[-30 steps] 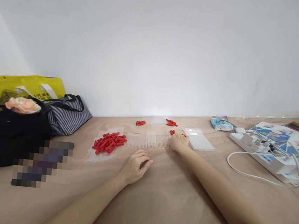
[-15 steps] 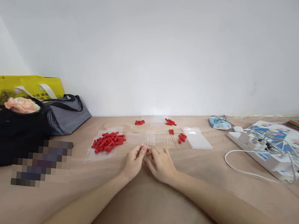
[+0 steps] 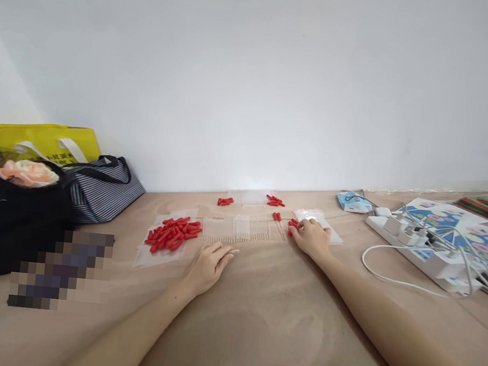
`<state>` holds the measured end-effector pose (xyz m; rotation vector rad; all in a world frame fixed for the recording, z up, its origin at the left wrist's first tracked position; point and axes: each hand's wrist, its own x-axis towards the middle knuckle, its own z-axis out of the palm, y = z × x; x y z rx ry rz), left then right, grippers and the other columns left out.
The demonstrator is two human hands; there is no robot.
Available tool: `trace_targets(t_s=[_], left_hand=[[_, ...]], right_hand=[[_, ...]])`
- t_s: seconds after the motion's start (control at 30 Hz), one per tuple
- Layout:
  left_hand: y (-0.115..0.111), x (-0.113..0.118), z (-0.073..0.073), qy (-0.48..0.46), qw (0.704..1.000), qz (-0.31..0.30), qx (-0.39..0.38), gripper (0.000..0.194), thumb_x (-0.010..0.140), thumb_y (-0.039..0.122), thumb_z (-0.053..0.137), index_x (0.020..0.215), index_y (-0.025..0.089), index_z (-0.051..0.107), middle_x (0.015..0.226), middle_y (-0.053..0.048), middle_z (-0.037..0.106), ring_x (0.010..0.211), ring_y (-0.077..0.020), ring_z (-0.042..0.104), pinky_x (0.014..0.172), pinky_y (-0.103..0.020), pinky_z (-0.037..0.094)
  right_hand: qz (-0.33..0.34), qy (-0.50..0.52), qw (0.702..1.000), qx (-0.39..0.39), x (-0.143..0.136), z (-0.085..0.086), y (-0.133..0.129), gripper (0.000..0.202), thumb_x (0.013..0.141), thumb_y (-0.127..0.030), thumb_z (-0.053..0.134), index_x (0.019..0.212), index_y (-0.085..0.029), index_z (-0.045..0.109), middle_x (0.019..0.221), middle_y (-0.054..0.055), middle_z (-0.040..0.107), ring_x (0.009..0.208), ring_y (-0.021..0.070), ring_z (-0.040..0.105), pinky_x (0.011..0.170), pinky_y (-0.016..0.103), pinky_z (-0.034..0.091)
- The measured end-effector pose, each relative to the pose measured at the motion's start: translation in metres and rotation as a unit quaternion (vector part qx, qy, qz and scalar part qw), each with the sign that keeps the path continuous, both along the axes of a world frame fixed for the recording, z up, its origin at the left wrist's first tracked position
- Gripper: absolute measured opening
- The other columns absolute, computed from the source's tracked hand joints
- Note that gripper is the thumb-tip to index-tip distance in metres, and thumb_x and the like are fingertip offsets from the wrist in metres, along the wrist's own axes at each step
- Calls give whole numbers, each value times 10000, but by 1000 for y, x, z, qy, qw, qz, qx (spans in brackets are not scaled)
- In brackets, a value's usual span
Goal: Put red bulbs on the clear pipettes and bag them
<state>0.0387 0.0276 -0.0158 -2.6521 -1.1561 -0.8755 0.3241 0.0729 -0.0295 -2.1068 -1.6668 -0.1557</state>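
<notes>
My left hand [image 3: 209, 265] is closed on a thin pale tube, likely a glass dropper tube [image 3: 234, 251], whose end shows past the fingertips. Beyond it, rows of clear glass tubes [image 3: 217, 229] lie on clear plastic. To its left is a heap of red rubber bulbs [image 3: 174, 234] on a plastic bag [image 3: 144, 257]. My right hand [image 3: 313, 238] has its fingers curled down onto a small group of red rubber bulbs [image 3: 292, 224], partly hidden. Two droppers with red bulbs [image 3: 277, 216] lie just left of that hand.
Farther back lie more red bulbs [image 3: 225, 202] and tubes [image 3: 254, 200]. A plastic bag [image 3: 336, 235] is under the right hand's far side. At right are a power strip [image 3: 378, 224] with cables, a blue mask [image 3: 354, 202] and papers. Bags [image 3: 100, 189] stand at left.
My hands have parted from being together at the middle. The right hand has moved right to the small group of red bulbs; the left has shifted slightly left with the thin tube.
</notes>
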Motion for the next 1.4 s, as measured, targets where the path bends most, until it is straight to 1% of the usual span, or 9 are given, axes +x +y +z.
trace_targets(t_s=[0.37, 0.53, 0.6, 0.7, 0.77, 0.83, 0.9, 1.1, 1.4], left_hand=[[0, 1, 0, 45, 999, -8, -20, 343, 896, 285, 278, 961, 153, 588, 749, -55, 547, 662, -159, 512, 617, -286, 424], [0, 0, 0, 47, 999, -8, -2, 302, 888, 278, 319, 905, 164, 598, 752, -54, 562, 669, -170, 513, 642, -317, 418], [1, 0, 0, 46, 999, -7, 2, 282, 885, 263, 331, 872, 160, 594, 750, -52, 569, 673, -171, 517, 644, -318, 421], [1, -1, -1, 36, 999, -16, 7, 249, 881, 236, 345, 865, 159, 581, 773, -51, 588, 721, -177, 534, 667, -319, 434], [2, -1, -1, 26, 999, -25, 13, 234, 878, 222, 350, 870, 157, 574, 804, -53, 603, 768, -183, 542, 705, -330, 442], [2, -2, -2, 19, 999, -32, 18, 228, 877, 216, 354, 872, 154, 573, 839, -58, 613, 807, -187, 546, 744, -346, 443], [3, -2, -4, 17, 999, -39, 23, 225, 876, 216, 358, 872, 151, 573, 863, -62, 620, 832, -190, 549, 767, -357, 443], [5, -1, -6, 24, 997, -52, 42, 230, 879, 216, 357, 868, 150, 577, 860, -62, 643, 862, -194, 568, 809, -379, 437], [3, 1, -6, 32, 993, -75, 85, 201, 866, 196, 391, 886, 141, 583, 741, -46, 641, 704, -168, 560, 738, -352, 430]], right_hand=[[-7, 6, 999, -40, 4, 0, 3, 282, 803, -347, 387, 841, -170, 603, 916, 95, 589, 901, 234, 521, 781, 384, 250], [-1, 29, 999, 39, 1, 0, 0, 262, 803, -332, 392, 815, -155, 585, 876, 102, 593, 868, 237, 521, 757, 381, 268], [48, 51, 992, 101, -6, 0, -4, 227, 798, -321, 408, 830, -158, 563, 889, 97, 589, 869, 231, 514, 741, 362, 285], [208, 91, 960, 165, -22, -1, -14, 166, 804, -288, 415, 836, -170, 527, 876, 76, 588, 846, 200, 509, 719, 323, 308], [314, 87, 931, 168, -35, -1, -23, 135, 806, -278, 429, 829, -180, 518, 853, 60, 586, 828, 187, 502, 726, 320, 306], [378, 59, 912, 150, -47, 0, -34, 111, 797, -277, 459, 826, -187, 516, 843, 46, 585, 824, 184, 490, 736, 327, 293], [402, 36, 906, 129, -55, 1, -43, 94, 792, -269, 478, 825, -188, 514, 842, 38, 585, 821, 182, 480, 734, 330, 284], [405, 41, 907, 108, -63, 4, -51, 71, 785, -245, 492, 823, -186, 505, 824, 28, 592, 804, 179, 474, 735, 336, 279], [438, 153, 883, 74, -68, 0, -52, 101, 773, -200, 501, 872, -180, 516, 817, 29, 592, 792, 157, 525, 779, 354, 332]])
